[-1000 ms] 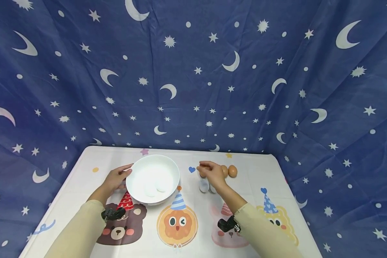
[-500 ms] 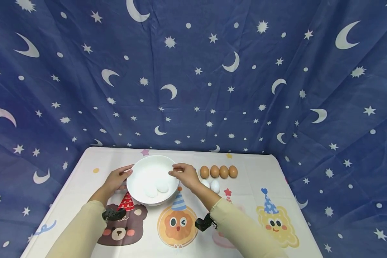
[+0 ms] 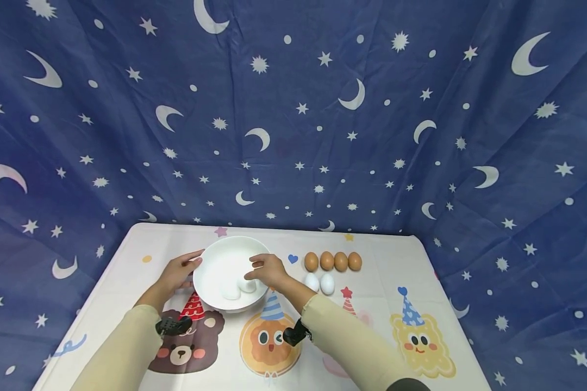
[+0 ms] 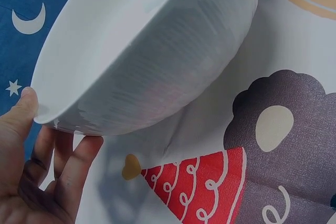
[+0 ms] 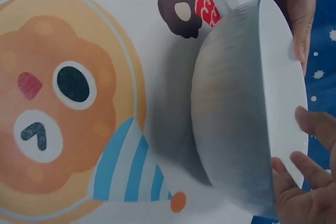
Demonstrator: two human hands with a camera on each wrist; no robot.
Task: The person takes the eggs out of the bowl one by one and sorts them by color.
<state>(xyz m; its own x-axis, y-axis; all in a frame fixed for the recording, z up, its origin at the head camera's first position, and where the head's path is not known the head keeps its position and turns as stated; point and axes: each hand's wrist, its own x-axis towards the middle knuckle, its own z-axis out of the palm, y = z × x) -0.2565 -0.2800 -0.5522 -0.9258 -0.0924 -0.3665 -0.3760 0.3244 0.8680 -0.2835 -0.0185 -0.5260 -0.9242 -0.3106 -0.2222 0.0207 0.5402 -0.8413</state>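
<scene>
A large white bowl (image 3: 220,266) stands on the left half of the table, with two white eggs (image 3: 231,292) inside near its front wall. My left hand (image 3: 178,271) grips the bowl's left rim; the left wrist view shows the thumb (image 4: 27,106) on the rim and fingers beneath it. Over the bowl's right side hangs my right hand (image 3: 268,271), its fingers loosely bent close to the nearer white egg. In the right wrist view nothing shows between the thumb and fingers (image 5: 310,170) of that hand.
Right of the bowl, several brown eggs (image 3: 326,260) lie in a row. Two more white eggs (image 3: 328,284) lie in front of them. The table's cloth (image 3: 376,304) carries printed cartoon figures, and a blue star-and-moon curtain (image 3: 293,136) hangs behind.
My right hand has moved left from above the eggs on the table, past the bowl's right rim, to over its inside. The left hand stays at the rim.
</scene>
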